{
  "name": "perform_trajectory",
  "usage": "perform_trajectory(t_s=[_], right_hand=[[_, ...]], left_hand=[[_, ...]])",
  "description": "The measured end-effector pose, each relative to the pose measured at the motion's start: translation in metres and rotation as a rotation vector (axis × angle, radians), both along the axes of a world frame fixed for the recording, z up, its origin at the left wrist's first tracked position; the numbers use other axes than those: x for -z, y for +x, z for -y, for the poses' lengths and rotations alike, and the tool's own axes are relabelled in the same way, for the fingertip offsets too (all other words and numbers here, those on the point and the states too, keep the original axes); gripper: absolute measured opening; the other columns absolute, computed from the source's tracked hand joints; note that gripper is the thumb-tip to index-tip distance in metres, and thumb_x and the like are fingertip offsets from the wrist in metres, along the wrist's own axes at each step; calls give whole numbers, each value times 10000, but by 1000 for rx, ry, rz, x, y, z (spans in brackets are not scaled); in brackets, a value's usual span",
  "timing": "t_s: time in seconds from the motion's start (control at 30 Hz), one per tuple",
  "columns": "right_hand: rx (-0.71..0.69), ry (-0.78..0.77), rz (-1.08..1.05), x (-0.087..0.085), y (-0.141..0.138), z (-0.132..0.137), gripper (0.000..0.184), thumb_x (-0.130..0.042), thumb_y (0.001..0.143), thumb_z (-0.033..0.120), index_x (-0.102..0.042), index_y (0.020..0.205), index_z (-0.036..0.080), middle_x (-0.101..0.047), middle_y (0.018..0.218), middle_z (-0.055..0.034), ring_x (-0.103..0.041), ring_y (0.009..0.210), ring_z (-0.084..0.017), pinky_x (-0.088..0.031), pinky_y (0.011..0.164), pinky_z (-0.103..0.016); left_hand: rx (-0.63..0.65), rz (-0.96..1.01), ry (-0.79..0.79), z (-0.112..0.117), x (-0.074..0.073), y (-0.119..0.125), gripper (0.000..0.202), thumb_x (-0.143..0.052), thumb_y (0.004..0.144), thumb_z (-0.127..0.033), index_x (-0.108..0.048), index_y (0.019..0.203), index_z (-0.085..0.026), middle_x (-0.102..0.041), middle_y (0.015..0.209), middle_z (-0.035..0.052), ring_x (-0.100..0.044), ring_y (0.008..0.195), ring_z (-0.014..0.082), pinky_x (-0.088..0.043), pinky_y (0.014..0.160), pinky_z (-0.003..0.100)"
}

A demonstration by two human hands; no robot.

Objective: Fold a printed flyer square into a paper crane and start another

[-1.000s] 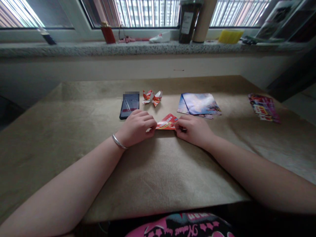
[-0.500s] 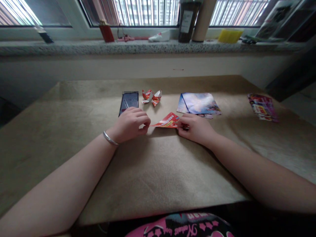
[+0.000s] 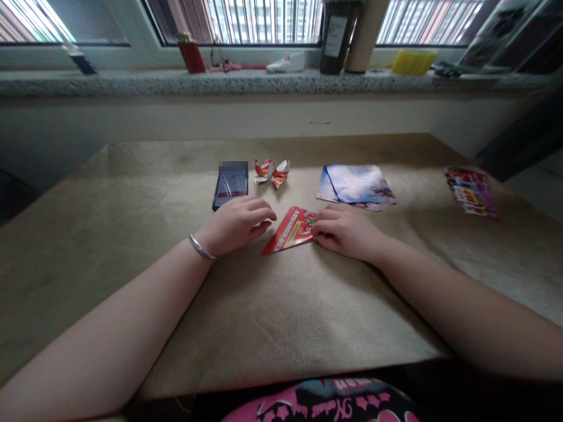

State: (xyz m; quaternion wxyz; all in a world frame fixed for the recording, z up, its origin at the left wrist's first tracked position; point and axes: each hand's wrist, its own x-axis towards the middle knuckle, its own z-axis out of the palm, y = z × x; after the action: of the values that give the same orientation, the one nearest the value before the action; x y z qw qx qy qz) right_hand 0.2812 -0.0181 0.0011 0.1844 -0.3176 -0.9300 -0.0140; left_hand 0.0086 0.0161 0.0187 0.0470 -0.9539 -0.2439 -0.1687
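A red printed paper (image 3: 290,230), folded to a pointed shape, lies at a slant on the table between my hands. My right hand (image 3: 345,230) pinches its right edge, with the fingertips partly hidden under the knuckles. To the left, my left hand (image 3: 240,224) hovers just beside the paper, its fingers bent and apart with nothing between them. Past my left hand lies a phone (image 3: 231,183) with its screen lit. Beside the phone sits a folded red and white paper butterfly (image 3: 271,173).
A stack of blue and pink printed sheets (image 3: 357,184) lies behind my right hand. Farther right is a fanned pile of pink and red cards (image 3: 471,191). The windowsill (image 3: 264,87) along the back holds a dark bottle (image 3: 338,38), a red lighter (image 3: 190,54) and a yellow block (image 3: 412,63).
The red paper has turned, its left point swinging toward me, and more of its printed face shows. My left hand has come off that point, and its fingers have opened.
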Motion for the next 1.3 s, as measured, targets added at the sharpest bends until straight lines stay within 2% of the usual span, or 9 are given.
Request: perform_trajectory(t_s=[0.17,0.33,0.43,0.57,0.83,0.97,1.07,1.17,1.3], right_hand=[[-60,53,8,2,-2,-1,259,-478,922,345,-700,890,218,-639,810,-52,-493,763,-173,-346,678,-294],[-128,-10,-41,4,0,-6,265,-485,923,350,-706,870,216,-638,775,-48,-506,728,-157,-353,653,-277],[-92,-32,-49,4,1,-7,243,-497,916,332,-705,863,217,-653,811,-57,-521,762,-166,-376,682,-282],[24,-51,-45,3,1,-6,189,-533,889,306,-687,867,200,-664,835,-65,-541,809,-188,-411,727,-303],[185,-109,-99,5,1,-6,145,-548,851,252,-679,871,195,-662,918,-77,-576,909,-207,-455,822,-349],[177,-151,-129,7,0,-6,221,-536,856,254,-680,1006,177,-655,998,-103,-577,953,-213,-470,857,-370],[127,-167,-132,5,-3,-4,280,-541,860,289,-664,1081,169,-643,1072,-117,-571,1002,-222,-463,898,-394],[94,-202,-141,3,-6,-1,298,-543,857,272,-641,1122,178,-640,1122,-117,-571,1046,-223,-457,923,-412],[55,-247,-118,1,-6,1,366,-573,835,271,-591,1192,194,-609,1234,-110,-519,1175,-236,-378,1023,-478]], left_hand=[[16,-37,-64,2,6,4,220,-486,902,-237,-616,1070,-181,-638,1107,78,-601,972,167,-498,845,305],[24,-81,-86,1,12,4,328,-469,907,-223,-554,1217,-163,-579,1270,102,-568,1125,203,-491,951,366],[31,-75,-103,1,12,4,314,-433,918,-208,-571,1195,-158,-597,1250,94,-571,1127,193,-488,965,357],[43,-73,-154,1,9,3,308,-442,918,-221,-578,1189,-167,-605,1223,94,-570,1113,187,-482,963,354],[31,-47,-220,2,5,-1,344,-565,857,-381,-622,1125,-173,-631,1054,112,-602,959,197,-506,836,333],[41,-38,-221,3,4,0,311,-549,871,-413,-659,1045,-180,-646,973,91,-607,896,177,-503,795,302],[42,-37,-220,2,4,1,306,-545,875,-411,-662,1046,-186,-650,994,89,-610,899,174,-505,796,302],[76,-35,-243,2,4,2,330,-551,875,-393,-620,1145,-215,-633,1145,84,-591,1038,185,-485,908,335],[86,-98,-281,3,4,2,495,-580,851,-388,-496,1312,-228,-518,1356,77,-448,1272,223,-364,1079,411]])
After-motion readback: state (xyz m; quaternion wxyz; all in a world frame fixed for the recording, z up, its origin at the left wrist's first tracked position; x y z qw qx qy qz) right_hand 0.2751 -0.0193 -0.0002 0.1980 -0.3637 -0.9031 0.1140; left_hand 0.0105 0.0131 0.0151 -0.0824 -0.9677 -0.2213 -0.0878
